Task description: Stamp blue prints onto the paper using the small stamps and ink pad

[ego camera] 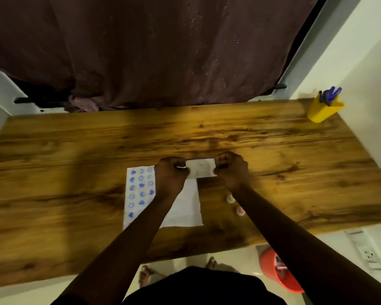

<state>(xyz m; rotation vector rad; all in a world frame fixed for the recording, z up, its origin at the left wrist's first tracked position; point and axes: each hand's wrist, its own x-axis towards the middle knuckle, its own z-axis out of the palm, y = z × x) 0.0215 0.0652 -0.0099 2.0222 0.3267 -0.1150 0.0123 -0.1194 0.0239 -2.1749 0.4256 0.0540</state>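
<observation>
Your work surface is a wooden table (75,150) with strong dark grain. A white paper (185,208) lies flat on it, blue prints filling the sheet's left part. Just right of the paper stand two small stamps (230,198) (239,211), one nearer you. Far right of the paper, at the table's back corner, stands a yellow pen holder (322,111).
</observation>
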